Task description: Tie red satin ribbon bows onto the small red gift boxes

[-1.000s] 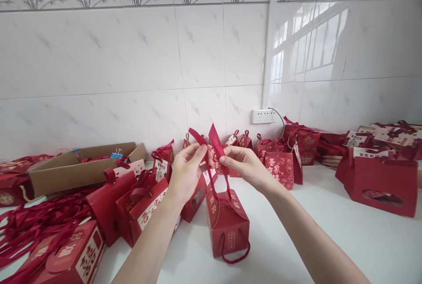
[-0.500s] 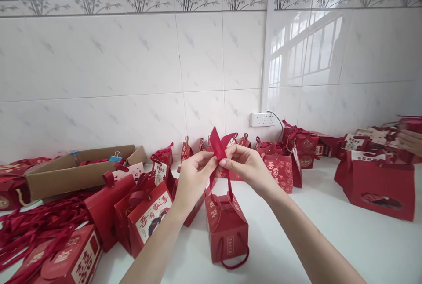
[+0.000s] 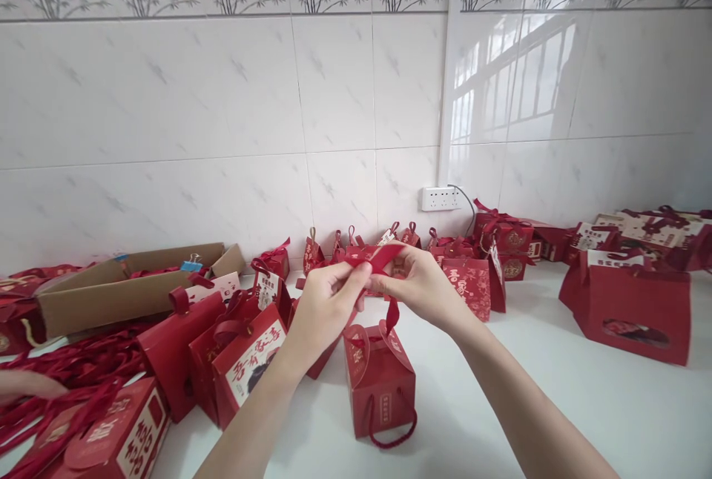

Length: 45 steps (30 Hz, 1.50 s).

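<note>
A small red gift box [image 3: 381, 390] with a rope handle on its front stands upright on the white table. Red ribbon [image 3: 379, 255] rises from its top to my fingers. Close above the box, my left hand [image 3: 334, 290] pinches the ribbon between thumb and fingers. My right hand [image 3: 414, 279], beside it, also grips the ribbon, whose upper part lies sideways across both hands. Part of the ribbon between the fingers is hidden.
Red gift boxes [image 3: 253, 360] and a heap of red ribbons [image 3: 83, 353] lie left, with an open cardboard box [image 3: 105, 301] behind. Another person's hand [image 3: 30, 384] is at the left edge. A larger red box [image 3: 631, 312] stands right. A power strip [image 3: 442, 199] is on the wall.
The ribbon ends that stood upright now lie sideways across my fingers. Another person's hand has appeared at the left edge; the one at the right edge is gone.
</note>
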Motion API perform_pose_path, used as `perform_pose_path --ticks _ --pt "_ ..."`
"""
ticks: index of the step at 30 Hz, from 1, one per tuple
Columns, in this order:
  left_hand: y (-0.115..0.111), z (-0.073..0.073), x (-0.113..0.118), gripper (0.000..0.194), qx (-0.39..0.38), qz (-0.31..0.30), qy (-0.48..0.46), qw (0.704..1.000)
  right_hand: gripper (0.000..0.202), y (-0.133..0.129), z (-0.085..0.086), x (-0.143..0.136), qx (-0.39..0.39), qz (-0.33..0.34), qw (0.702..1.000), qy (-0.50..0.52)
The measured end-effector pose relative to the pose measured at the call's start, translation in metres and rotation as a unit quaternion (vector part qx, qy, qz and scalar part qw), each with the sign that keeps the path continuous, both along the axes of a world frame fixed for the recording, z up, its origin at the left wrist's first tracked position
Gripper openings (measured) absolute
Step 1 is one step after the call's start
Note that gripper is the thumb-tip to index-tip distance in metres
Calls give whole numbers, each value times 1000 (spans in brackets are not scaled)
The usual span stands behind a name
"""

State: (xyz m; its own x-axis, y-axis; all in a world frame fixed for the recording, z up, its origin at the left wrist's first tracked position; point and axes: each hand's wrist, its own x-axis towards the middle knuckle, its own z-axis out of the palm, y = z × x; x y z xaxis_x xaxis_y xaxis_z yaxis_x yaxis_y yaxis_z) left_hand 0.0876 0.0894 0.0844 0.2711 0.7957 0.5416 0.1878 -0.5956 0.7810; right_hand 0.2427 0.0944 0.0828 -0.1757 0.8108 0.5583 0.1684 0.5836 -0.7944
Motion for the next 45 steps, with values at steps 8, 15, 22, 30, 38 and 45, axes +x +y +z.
perform_pose_path --ticks 8,15,22,30,38,45 --pt "3 2 -1 38 -39 3 -22 999 19 -6 3 1 102 -53 993 22" --pt "14 -3 -2 24 -116 -85 -151 978 2 -6 2 5 198 -67 978 -22" --pt "18 -4 -4 29 -86 -81 -169 978 11 -16 6 6 240 -53 958 -145" --pt "9 -2 -4 30 19 -8 -60 998 14 -15 4 2 141 -61 982 -109" --pt "5 -5 -1 26 80 -10 -37 996 11 -12 0 3 105 -78 982 -136" --pt "3 -6 3 18 143 4 -3 990 18 -6 2 11 83 -198 956 -202"
